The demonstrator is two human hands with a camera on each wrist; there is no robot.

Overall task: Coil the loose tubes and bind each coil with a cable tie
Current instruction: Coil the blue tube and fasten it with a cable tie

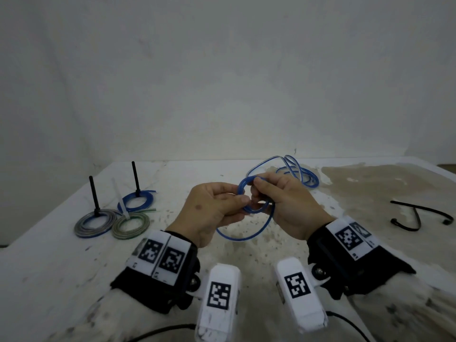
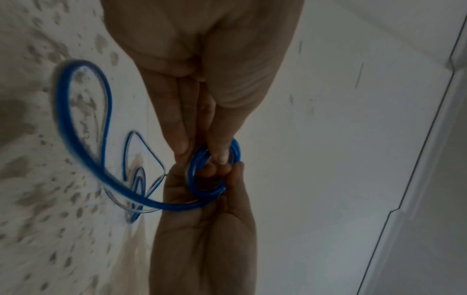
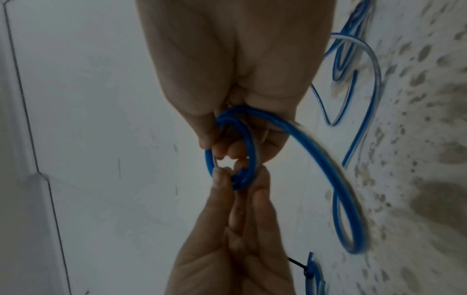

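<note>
Your white, stained table [image 1: 246, 255] carries three tied tube coils [image 1: 112, 219] near its left edge, loose blue tubing [image 1: 299, 177] toward the far edge, and black cable ties [image 1: 417, 215] near the right edge.

No legible text; only square coded markers on wrist bands [image 1: 164, 255].

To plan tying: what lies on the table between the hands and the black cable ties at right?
In the head view, only bare, stained table lies between the right hand and the black cable ties.
</note>
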